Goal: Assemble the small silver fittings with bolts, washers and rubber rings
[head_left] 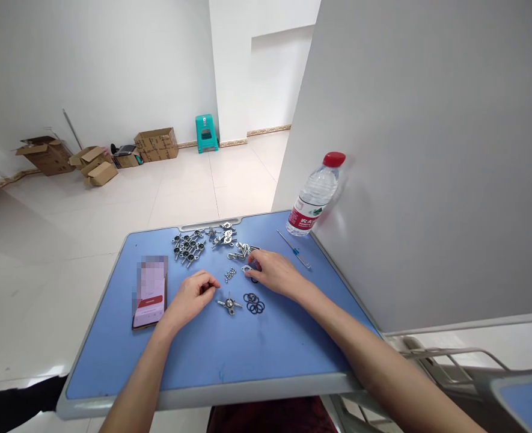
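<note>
My left hand (194, 296) rests on the blue desk with its fingers curled and closed, and nothing shows in them. Just right of it lies a metal fitting (229, 304) with side arms and an upright pin. My right hand (272, 272) reaches in from the right, its fingertips closed on a small flat metal plate with a hole (246, 269). A black ring partly shows under those fingers. Below the hand lies a cluster of black rubber rings (253, 304). Small screws or balls (230, 275) sit in a pile between the hands.
Black-centred metal fittings (187, 248) and loose metal parts (224, 236) lie at the desk's (247, 361) far side. A phone (151, 293) lies left. A screwdriver-like rod (293, 249) and water bottle (315, 195) are right, beside a grey partition (428, 168).
</note>
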`<state>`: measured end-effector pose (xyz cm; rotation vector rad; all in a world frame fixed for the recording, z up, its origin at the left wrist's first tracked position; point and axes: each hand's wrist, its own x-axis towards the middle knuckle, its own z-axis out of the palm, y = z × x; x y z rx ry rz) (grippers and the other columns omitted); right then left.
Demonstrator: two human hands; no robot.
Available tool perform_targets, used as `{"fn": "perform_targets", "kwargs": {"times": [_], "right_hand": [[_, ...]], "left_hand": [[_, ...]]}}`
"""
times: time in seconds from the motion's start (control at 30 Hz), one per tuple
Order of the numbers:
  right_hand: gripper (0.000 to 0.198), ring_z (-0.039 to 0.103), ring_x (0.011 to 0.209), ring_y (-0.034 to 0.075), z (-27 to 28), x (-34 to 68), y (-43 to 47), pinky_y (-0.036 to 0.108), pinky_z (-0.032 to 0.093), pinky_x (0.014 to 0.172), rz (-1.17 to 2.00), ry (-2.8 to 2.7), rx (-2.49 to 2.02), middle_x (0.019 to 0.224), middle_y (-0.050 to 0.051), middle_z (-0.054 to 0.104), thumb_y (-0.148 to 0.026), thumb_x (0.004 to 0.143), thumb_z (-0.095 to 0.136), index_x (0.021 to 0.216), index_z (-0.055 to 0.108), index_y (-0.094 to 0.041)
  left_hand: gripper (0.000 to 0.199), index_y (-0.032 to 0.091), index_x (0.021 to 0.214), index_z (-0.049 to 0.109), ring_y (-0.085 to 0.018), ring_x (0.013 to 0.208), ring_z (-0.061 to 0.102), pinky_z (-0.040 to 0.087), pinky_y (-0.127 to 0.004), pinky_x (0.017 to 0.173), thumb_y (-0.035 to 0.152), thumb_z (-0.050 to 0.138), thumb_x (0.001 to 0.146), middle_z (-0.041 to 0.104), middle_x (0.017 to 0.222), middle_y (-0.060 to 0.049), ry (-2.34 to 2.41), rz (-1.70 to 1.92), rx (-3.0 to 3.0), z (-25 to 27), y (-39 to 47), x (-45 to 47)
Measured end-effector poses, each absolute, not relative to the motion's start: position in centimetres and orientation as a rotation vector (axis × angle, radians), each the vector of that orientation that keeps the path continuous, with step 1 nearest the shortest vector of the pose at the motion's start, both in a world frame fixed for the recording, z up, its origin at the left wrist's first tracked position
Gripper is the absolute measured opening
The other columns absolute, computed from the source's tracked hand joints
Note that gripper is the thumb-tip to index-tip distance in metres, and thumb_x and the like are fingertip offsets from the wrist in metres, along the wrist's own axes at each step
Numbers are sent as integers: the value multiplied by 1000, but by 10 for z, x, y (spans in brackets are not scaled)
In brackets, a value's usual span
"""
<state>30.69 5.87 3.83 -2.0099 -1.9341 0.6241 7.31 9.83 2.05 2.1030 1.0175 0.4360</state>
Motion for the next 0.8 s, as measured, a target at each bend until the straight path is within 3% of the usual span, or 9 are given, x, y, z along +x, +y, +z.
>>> {"fn": "perform_targets", "kwargs": {"times": [0.13,0.33,0.5,0.8], "right_hand": [[3,59,72,17,38,307,60,25,34,58,652,-1926,-2010,79,2,66,-19,86,60,84,62,-20],[19,60,74,18,39,305,60,25,36,60,632,-1961,-1952,83,2,67,-24,87,62,106,63,-22],[17,62,84,18,32,295,64,26,37,68,571,-1998,-1917,100,5,68,-24,90,61,106,65,-23],[6,60,75,18,25,297,68,25,31,58,574,-1940,-2006,81,3,67,-19,86,64,91,61,-20]], "left_hand": [[18,17,81,65,-12,64,51,38,-23,58,19,48,83,60,83,-1,998,447,2098,19,98,73],[19,18,82,66,-11,62,50,38,-23,58,15,47,81,59,82,0,1004,445,2103,17,99,73],[19,17,83,66,-12,64,50,38,-24,59,15,46,81,59,83,-1,1001,433,2109,18,99,73],[17,18,80,64,-13,67,51,40,-25,62,14,47,82,60,85,-1,1006,442,2097,21,98,73]]}}
